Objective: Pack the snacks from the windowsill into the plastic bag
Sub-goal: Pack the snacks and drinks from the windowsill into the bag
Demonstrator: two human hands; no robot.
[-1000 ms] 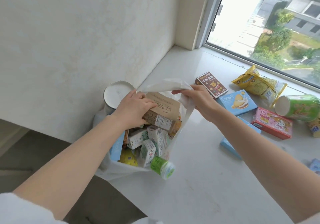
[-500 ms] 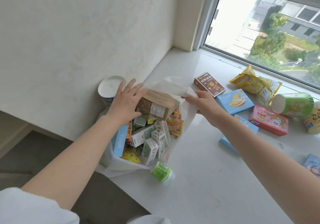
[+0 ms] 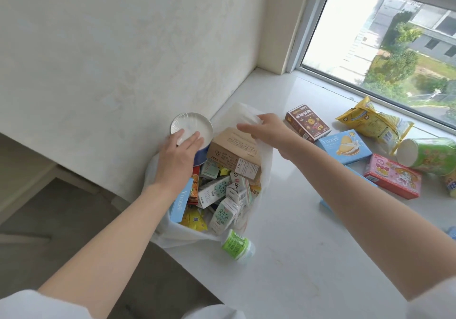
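This looks like a room in a home or flat, high up in a building. A wide white windowsill (image 3: 308, 257) runs along a window (image 3: 385, 47) at the far right — through the glass, trees and the roofs of lower buildings lie well below. A plain cream wall (image 3: 123, 47) rises on the left. Shop-bought snacks lie scattered on the sill: a blue biscuit box (image 3: 344, 146), a pink box (image 3: 392, 179), a yellow packet (image 3: 370, 118) — household groceries, not shop stock.
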